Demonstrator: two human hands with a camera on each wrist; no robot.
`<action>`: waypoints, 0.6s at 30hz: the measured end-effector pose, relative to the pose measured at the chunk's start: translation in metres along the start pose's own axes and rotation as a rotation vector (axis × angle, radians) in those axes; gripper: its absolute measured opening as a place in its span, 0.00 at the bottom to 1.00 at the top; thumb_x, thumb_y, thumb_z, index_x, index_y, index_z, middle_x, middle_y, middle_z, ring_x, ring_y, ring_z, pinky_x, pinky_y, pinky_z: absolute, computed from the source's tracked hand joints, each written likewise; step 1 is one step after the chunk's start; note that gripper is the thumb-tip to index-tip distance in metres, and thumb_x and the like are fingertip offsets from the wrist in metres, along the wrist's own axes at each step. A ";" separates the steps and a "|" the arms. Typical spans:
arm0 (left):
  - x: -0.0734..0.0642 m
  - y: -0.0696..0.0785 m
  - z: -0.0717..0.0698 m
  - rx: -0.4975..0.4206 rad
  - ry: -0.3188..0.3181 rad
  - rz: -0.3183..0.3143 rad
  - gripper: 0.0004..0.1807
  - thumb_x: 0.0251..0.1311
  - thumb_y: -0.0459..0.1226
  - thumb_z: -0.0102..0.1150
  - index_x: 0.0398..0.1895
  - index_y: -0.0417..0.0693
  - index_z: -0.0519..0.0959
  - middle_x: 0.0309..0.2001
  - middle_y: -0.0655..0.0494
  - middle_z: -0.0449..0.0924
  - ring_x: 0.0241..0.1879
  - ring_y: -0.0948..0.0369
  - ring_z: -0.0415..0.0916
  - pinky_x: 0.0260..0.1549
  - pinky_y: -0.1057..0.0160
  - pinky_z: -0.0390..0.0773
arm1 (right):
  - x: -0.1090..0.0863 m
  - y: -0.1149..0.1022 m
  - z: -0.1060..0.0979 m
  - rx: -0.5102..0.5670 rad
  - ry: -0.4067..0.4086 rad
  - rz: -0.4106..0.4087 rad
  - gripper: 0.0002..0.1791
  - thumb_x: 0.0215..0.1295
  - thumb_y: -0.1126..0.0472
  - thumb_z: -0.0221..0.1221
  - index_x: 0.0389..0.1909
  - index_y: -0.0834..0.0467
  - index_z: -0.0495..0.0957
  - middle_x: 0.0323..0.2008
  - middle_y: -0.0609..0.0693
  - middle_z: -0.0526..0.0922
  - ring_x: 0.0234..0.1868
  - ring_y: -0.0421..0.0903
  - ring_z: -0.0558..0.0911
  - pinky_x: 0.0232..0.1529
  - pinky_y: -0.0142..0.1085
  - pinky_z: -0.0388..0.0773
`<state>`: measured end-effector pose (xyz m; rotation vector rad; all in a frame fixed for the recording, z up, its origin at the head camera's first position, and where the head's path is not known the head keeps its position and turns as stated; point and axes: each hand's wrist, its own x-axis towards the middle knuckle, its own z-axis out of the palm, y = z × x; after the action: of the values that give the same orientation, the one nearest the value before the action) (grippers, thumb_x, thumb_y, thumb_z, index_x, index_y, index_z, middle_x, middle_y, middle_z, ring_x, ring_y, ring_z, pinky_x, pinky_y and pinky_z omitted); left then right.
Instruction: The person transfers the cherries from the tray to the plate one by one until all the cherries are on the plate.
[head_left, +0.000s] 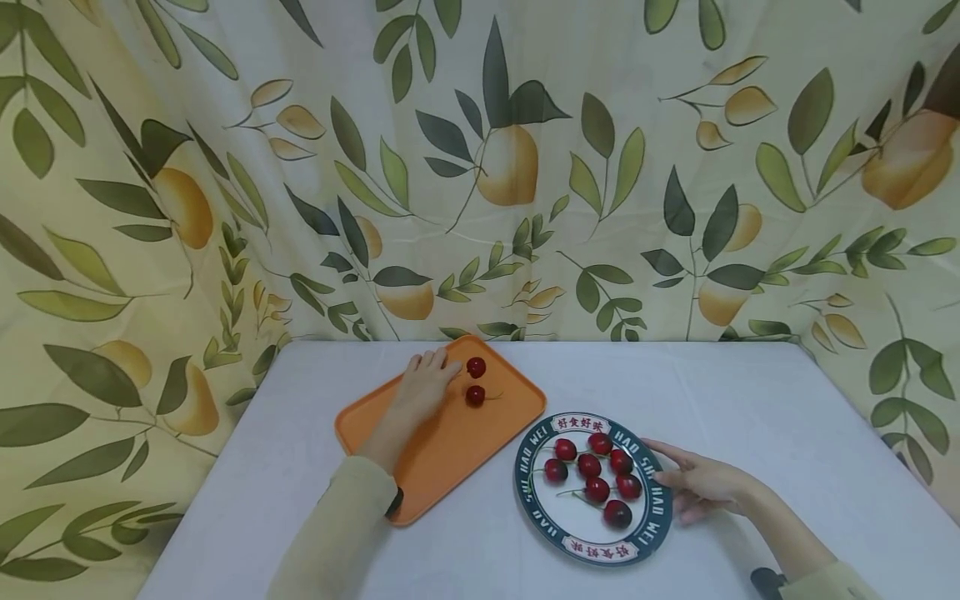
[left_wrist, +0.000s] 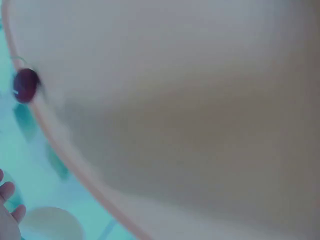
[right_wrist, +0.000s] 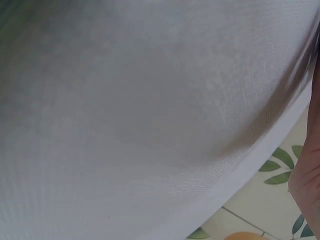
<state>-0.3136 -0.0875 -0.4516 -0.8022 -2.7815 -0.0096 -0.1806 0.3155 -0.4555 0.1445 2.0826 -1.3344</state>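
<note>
My left hand [head_left: 427, 385] is over the orange tray [head_left: 442, 467], near its far edge, fingers loosely bent. Two dark red cherries lie on the tray: a far one [head_left: 476, 367] just right of the left fingertips, and a nearer one [head_left: 476, 396] with its stem pointing right. One cherry [left_wrist: 25, 86] also appears by the tray edge in the left wrist view; left fingers [left_wrist: 7, 191] show at the corner. My right hand [head_left: 705, 479] touches the right rim of a round plate [head_left: 528, 500] with relaxed fingers. Several cherries [head_left: 588, 465] sit on the plate.
A white cloth [head_left: 750, 400] covers the table. Behind it hangs a curtain [head_left: 600, 250] printed with leaves and fruit. The tray's right side lies close to the plate. The right wrist view is mostly pale cloth, with part of the right hand [right_wrist: 306, 185] at its edge.
</note>
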 end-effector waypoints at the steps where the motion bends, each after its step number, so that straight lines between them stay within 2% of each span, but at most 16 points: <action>1: 0.001 0.004 -0.003 0.008 0.015 0.013 0.10 0.64 0.30 0.45 0.43 0.55 0.69 0.41 0.54 0.60 0.44 0.54 0.60 0.48 0.53 0.59 | 0.000 0.000 0.000 0.002 -0.001 -0.001 0.40 0.64 0.58 0.54 0.70 0.58 0.41 0.35 0.55 0.73 0.20 0.44 0.78 0.25 0.33 0.77; 6: 0.004 0.025 -0.019 0.063 0.073 0.062 0.12 0.62 0.30 0.47 0.44 0.56 0.71 0.39 0.54 0.61 0.45 0.54 0.63 0.48 0.54 0.61 | 0.000 0.000 -0.001 -0.003 -0.007 -0.006 0.40 0.64 0.58 0.54 0.70 0.59 0.40 0.34 0.56 0.74 0.21 0.44 0.78 0.25 0.33 0.77; 11: 0.001 0.047 -0.033 0.073 0.047 0.081 0.14 0.60 0.30 0.51 0.46 0.58 0.71 0.40 0.54 0.61 0.46 0.55 0.62 0.49 0.55 0.63 | 0.000 -0.001 0.000 -0.004 -0.001 0.000 0.40 0.64 0.58 0.54 0.70 0.58 0.40 0.34 0.55 0.74 0.21 0.44 0.78 0.25 0.33 0.77; 18: -0.010 0.072 -0.045 0.053 0.019 0.127 0.19 0.58 0.32 0.56 0.50 0.62 0.72 0.42 0.55 0.63 0.48 0.56 0.62 0.54 0.54 0.63 | -0.001 -0.002 0.001 -0.007 0.002 0.002 0.40 0.64 0.58 0.53 0.70 0.59 0.41 0.35 0.55 0.74 0.21 0.44 0.78 0.25 0.33 0.77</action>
<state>-0.2573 -0.0351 -0.4146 -0.9578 -2.6960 0.0788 -0.1804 0.3145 -0.4540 0.1452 2.0886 -1.3261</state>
